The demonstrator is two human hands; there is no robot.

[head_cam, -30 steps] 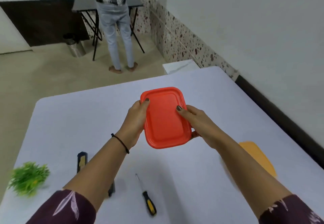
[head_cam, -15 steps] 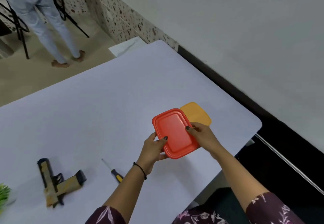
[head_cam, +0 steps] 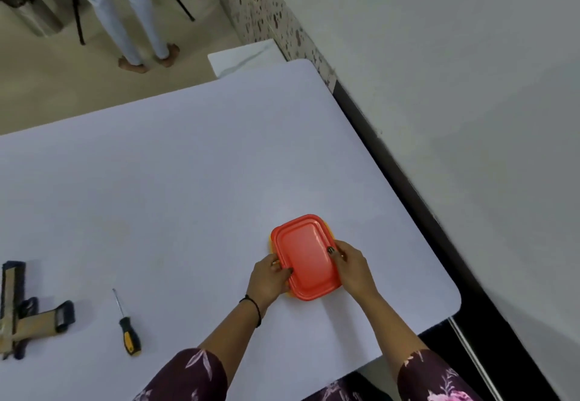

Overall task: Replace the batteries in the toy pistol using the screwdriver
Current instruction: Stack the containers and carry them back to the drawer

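At lower centre, a red rectangular plastic lid (head_cam: 306, 259) is being gripped at its edges by the left hand (head_cam: 270, 278) and the right hand (head_cam: 353, 267). This is probably still preparation; the black-and-yellow screwdriver (head_cam: 127, 325), lower left, is likely being called for next.

Left of the left hand (head_cam: 269, 278), toy pistol (head_cam: 34, 322) cut off at the edge; red lid (head_cam: 306, 256) between it and the right hand (head_cam: 353, 270) hides all but a yellow sliver (head_cam: 270, 245) beneath.

The white desk (head_cam: 194, 181) is lit evenly by soft, diffuse light, with only faint shadows cast. Straight edges are bowed by wide-angle distortion; slight blur is seen toward 3 o'clock.
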